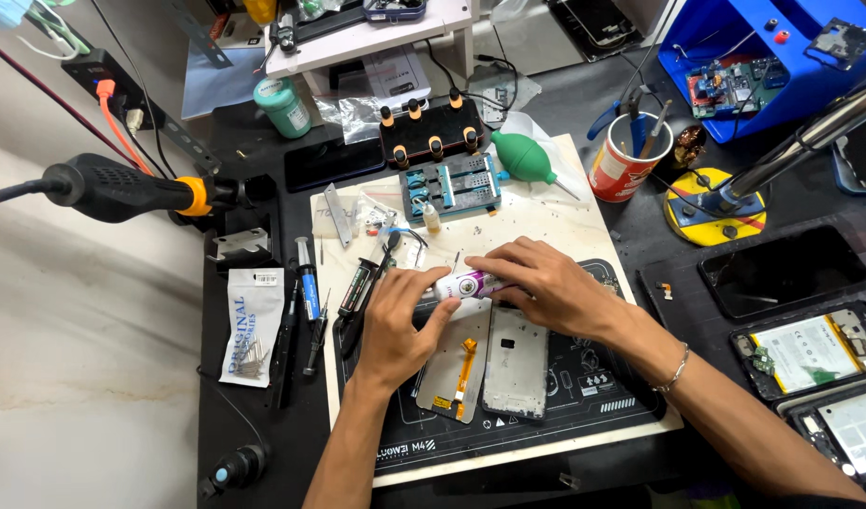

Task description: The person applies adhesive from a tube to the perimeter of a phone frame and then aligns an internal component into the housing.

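Observation:
My right hand (pixel 546 283) grips a small white and purple tube (pixel 469 285) lying sideways over the work mat. My left hand (pixel 400 320) pinches the tube's left end, at its cap. Below the hands, on the black repair mat (pixel 584 396), lie a phone display panel with an orange flex cable (pixel 457 363) and a grey phone middle frame (pixel 516 363), side by side.
A hot-air gun (pixel 122 188) rests at the left. Screwdrivers and a blue pen tool (pixel 308 292) lie left of the mat. A green air blower (pixel 525 158), a red cup of tools (pixel 626 155), a blue clamp fixture (pixel 452 186) and opened phones (pixel 810 353) surround the mat.

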